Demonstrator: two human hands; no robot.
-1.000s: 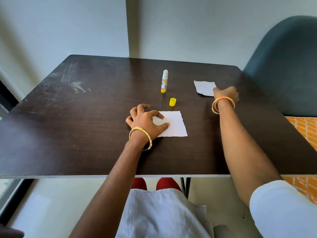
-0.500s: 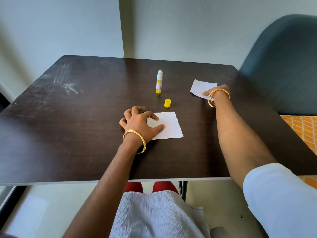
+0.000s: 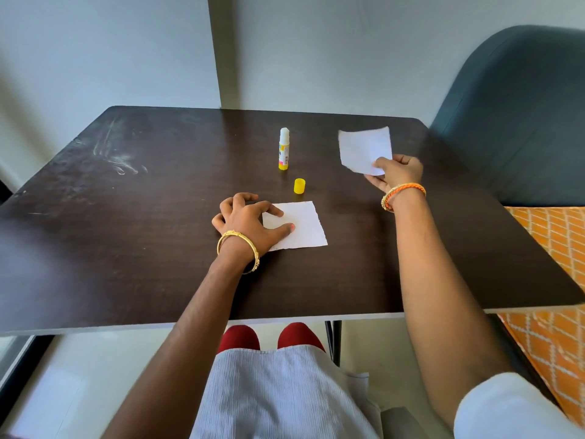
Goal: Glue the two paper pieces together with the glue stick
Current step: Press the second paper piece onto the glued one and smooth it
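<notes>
A white paper piece [image 3: 304,224] lies flat near the middle of the dark table [image 3: 126,248]. My left hand [image 3: 247,221] presses its left edge with thumb and forefinger spread on it. My right hand [image 3: 397,174] pinches a second white paper piece [image 3: 364,148] by its lower corner and holds it lifted above the table at the right. The glue stick [image 3: 284,149] stands upright and uncapped behind the flat paper. Its yellow cap [image 3: 299,186] stands between the stick and the flat paper.
A dark teal chair back [image 3: 519,115] rises just beyond the table's right side. An orange patterned surface [image 3: 550,296] lies lower right. A pale wall runs behind the far edge. White smears [image 3: 120,160] mark the table's left part.
My right hand has picked the second paper up off the table and turned it upright. My left hand stays pressed on the flat paper.
</notes>
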